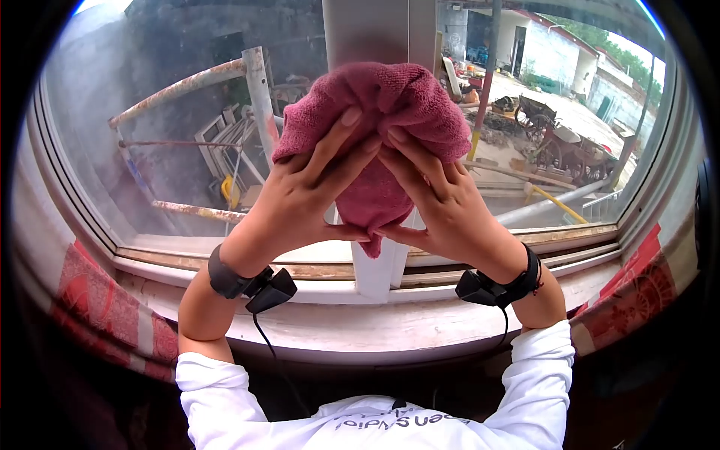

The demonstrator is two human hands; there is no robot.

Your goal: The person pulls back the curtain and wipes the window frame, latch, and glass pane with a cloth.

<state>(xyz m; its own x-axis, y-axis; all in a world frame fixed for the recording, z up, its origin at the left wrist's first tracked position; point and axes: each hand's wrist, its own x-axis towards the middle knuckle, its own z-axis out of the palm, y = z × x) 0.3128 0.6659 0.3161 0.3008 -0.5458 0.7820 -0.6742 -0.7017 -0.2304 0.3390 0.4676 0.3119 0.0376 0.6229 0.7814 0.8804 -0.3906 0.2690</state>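
Observation:
Both of my hands hold a bunched, dark pink towel point(375, 191) in front of the window's middle frame post point(367, 30). My left hand point(304, 180) grips its left side, with fingers reaching up over the folds and the thumb low near the towel's tip. On the right side, my right hand point(442, 191) mirrors this, its fingers pressed into the cloth. The two thumbs come close together at the bottom of the bundle. Whether the towel touches the post behind it I cannot tell.
A white windowsill point(337, 330) runs below the hands, above the sliding tracks. Glass panes point(187, 97) stand on both sides of the post. Patterned red curtains point(105, 300) hang at the edges. Black devices point(271, 291) with cables are strapped to both wrists.

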